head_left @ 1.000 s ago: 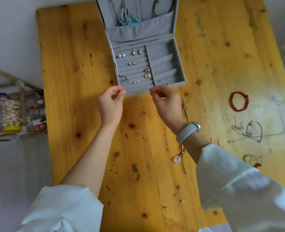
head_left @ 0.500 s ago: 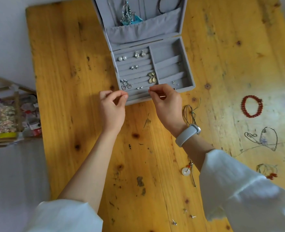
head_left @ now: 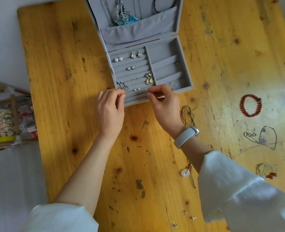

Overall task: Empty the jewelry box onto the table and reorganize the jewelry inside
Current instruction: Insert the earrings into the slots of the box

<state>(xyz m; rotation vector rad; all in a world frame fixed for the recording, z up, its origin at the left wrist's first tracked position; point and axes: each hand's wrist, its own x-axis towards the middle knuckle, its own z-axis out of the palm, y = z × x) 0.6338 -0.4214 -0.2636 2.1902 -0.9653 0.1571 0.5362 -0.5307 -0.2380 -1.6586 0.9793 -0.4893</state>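
The grey jewelry box (head_left: 184,64) lies open on the wooden table (head_left: 63,81), its lid tilted back with a pocket holding a silver and blue pendant (head_left: 121,15). Several earring pairs sit in the ring rolls on the left side, among them pearl studs (head_left: 118,59) and drop earrings (head_left: 149,79). My left hand (head_left: 110,109) pinches a small silver piece at the box's front left corner. My right hand (head_left: 165,102) pinches a thin small item over the front edge. What each hand holds is too small to name.
On the table to the right lie a red bead bracelet (head_left: 251,105), a silver chain necklace (head_left: 262,137), a cord with red beads (head_left: 266,170) and a cord pendant with a white disc (head_left: 185,172). Small studs (head_left: 185,216) lie near the front edge. A cluttered shelf (head_left: 2,121) stands left.
Both hands have moved forward to the box's front edge, fingertips now over the lowest ring roll. The camera has come closer to the box.
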